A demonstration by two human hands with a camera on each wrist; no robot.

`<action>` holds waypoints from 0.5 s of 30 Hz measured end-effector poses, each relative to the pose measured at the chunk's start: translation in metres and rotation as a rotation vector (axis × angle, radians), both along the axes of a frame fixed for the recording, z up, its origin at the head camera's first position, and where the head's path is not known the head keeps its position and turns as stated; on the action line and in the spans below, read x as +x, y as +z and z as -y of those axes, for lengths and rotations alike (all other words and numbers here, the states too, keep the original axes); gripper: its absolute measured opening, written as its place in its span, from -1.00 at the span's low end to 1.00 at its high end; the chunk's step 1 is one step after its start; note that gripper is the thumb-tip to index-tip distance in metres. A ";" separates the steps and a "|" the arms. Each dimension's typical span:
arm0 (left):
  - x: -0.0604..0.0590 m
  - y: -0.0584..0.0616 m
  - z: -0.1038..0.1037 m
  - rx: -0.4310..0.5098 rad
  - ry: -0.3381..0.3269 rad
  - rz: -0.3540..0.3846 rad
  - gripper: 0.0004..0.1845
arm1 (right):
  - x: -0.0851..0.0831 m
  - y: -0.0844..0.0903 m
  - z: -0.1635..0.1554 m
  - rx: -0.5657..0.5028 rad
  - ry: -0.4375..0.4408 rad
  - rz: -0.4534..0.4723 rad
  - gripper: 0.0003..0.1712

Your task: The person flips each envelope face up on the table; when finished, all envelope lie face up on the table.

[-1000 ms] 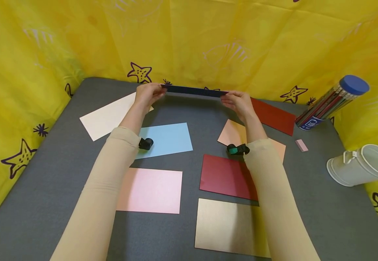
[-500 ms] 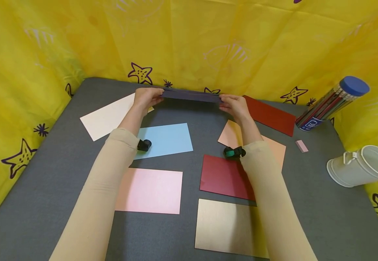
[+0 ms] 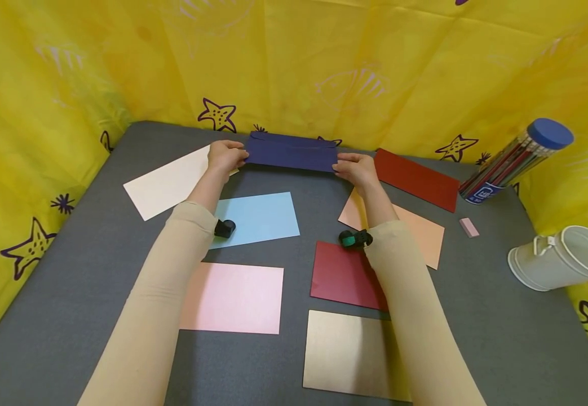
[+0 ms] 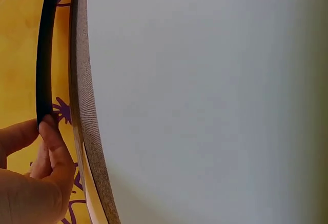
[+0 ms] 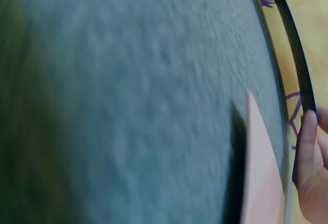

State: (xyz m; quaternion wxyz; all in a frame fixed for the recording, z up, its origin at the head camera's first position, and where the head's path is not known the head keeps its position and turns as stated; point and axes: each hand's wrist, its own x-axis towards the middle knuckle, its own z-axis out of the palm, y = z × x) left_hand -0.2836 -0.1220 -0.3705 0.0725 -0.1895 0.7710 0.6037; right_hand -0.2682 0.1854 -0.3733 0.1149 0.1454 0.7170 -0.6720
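In the head view a dark blue envelope (image 3: 292, 152) is held up near the back edge of the table, its flap line showing along the top. My left hand (image 3: 226, 157) pinches its left end between thumb and fingers. The right end is pinched by my right hand (image 3: 357, 168). Both wrist views show the envelope nearly edge-on as a dark strip, with the left fingers (image 4: 56, 147) and the right thumb (image 5: 307, 144) at its ends. Below the left wrist lies a light blue paper rectangle (image 3: 263, 217); a peach one (image 3: 420, 231) lies partly under the right forearm.
More flat paper pieces lie around: cream (image 3: 167, 186), pink (image 3: 238, 299), dark red (image 3: 344, 276), gold (image 3: 349, 355) and red (image 3: 420, 180). At right are a tube of pencils (image 3: 514, 163), a pink eraser (image 3: 469, 227) and a white mug-like pot (image 3: 547, 262). Yellow curtain (image 3: 294, 67) hangs behind.
The envelope has tilted from edge-on to showing its broad face. Both hands have come slightly lower and nearer, the right one also shifting left, still gripping its ends.
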 end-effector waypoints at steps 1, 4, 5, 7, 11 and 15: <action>0.000 0.000 0.000 -0.025 0.000 -0.001 -0.61 | 0.000 -0.001 0.002 0.005 -0.015 0.003 -0.45; -0.001 -0.002 -0.001 -0.099 -0.006 -0.005 -0.63 | -0.002 -0.006 0.006 0.024 -0.049 0.003 -0.48; -0.001 -0.002 -0.002 -0.118 -0.009 -0.007 -0.63 | -0.003 -0.007 0.007 0.028 -0.061 0.003 -0.48; -0.001 -0.002 -0.002 -0.153 -0.020 -0.010 -0.63 | -0.004 -0.009 0.009 0.036 -0.077 0.000 -0.50; -0.001 -0.002 -0.002 -0.213 -0.047 -0.009 -0.60 | -0.005 -0.011 0.011 0.047 -0.071 0.003 -0.49; 0.000 -0.002 -0.001 -0.322 -0.099 -0.033 -0.57 | -0.005 -0.011 0.010 0.081 -0.043 0.019 -0.46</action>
